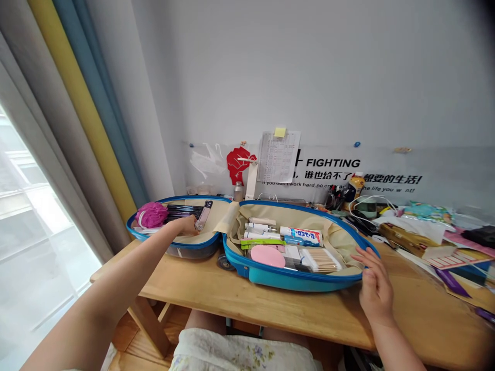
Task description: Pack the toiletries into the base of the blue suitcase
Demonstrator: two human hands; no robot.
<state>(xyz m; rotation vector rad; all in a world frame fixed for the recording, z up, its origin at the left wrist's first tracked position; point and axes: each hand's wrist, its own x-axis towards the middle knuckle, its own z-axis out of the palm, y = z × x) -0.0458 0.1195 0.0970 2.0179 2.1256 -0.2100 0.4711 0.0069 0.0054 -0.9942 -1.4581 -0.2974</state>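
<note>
A small blue hard-shell suitcase (pixel 305 282) lies spread open on the wooden table, with a beige lining in both halves. Over its left half, my left hand (pixel 187 225) has its fingers closed at the lower end of a slim pink package with a dark top (pixel 204 212); the fingertips are partly hidden. Beside that hand are a bundle of dark, thin packets (pixel 183 212) and a magenta bath puff (pixel 152 214). My right hand (pixel 376 286) rests against the right end of the suitcase, fingers stretched out loosely over the blue rim.
In the right half lie a toothpaste box (pixel 301 235), a pink oval item (pixel 267 255), cotton swabs (pixel 323 260) and a green strip (pixel 263 242). Papers, bags and a brown pouch (pixel 402 239) clutter the table's right side. A bottle (pixel 355 186) stands by the wall.
</note>
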